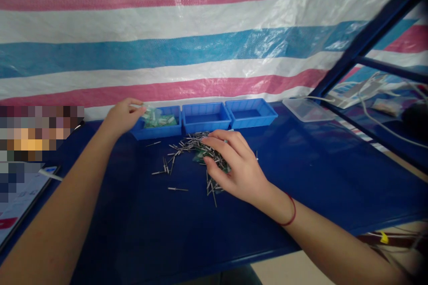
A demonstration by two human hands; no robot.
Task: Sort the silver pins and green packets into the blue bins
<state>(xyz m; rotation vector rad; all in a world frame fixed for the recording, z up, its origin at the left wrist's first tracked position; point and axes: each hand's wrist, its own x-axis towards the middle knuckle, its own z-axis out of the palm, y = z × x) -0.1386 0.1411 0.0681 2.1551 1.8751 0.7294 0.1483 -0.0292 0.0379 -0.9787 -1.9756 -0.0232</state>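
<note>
Fingers (pixel 137 109) of the left hand (pixel 122 116) pinched together on a small clear plastic piece (pixel 149 111), held just over the left end of the leftmost blue plastic tray (pixel 157 131), that tray partly filled with pale green and clear bits (pixel 160 120). Fingers (pixel 219 141) of the right hand (pixel 234 167) spread apart and gently curved, laid palm-down on a loose heap of thin grey metal pins (pixel 187 143), clamped on nothing visible. Greenish pieces (pixel 198 156) half buried among the pins, right at the fingertips. Heap lying on the dark blue surface (pixel 133 222), just in front of the middle blue plastic tray (pixel 206 118). A few stray pins scattered to the left and near side, one single pin (pixel 178 189) lying well apart from the rest. Third blue plastic tray (pixel 250 113) touching the middle one on its right. Thin red cord (pixel 291 216) around the right wrist. Shallow clear plastic box (pixel 306 109) further right, near the back edge. Flat tablet screen (pixel 20 205) at the far left edge. Pink, white and blue striped tarpaulin (pixel 200 53) hanging behind everything, dark blue metal frame (pixel 368 35) slanting across the right, white cables (pixel 368 93) behind it.
</note>
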